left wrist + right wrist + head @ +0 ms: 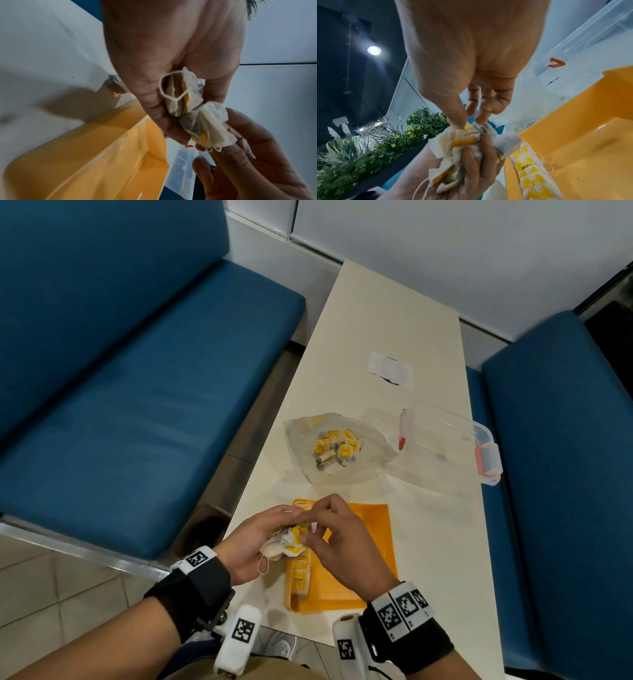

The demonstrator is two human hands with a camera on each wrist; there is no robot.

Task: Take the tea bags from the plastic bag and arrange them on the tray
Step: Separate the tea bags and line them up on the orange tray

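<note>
My left hand (274,530) grips a crumpled bunch of white tea bags with yellow tags (294,537) just above the left side of the orange tray (363,542). My right hand (311,523) pinches one tea bag at the top of that bunch with thumb and fingers. In the right wrist view the right hand (471,123) pinches the bunch (462,146) lying in the left palm. A row of tea bags (299,575) lies along the tray's left edge. The clear plastic bag (301,433) with more tea bags (337,448) lies beyond the tray.
A clear plastic container with red clips (452,440) lies right of the bag. A small white item (390,368) sits farther up the cream table (376,313). Blue benches (137,405) flank the table on both sides.
</note>
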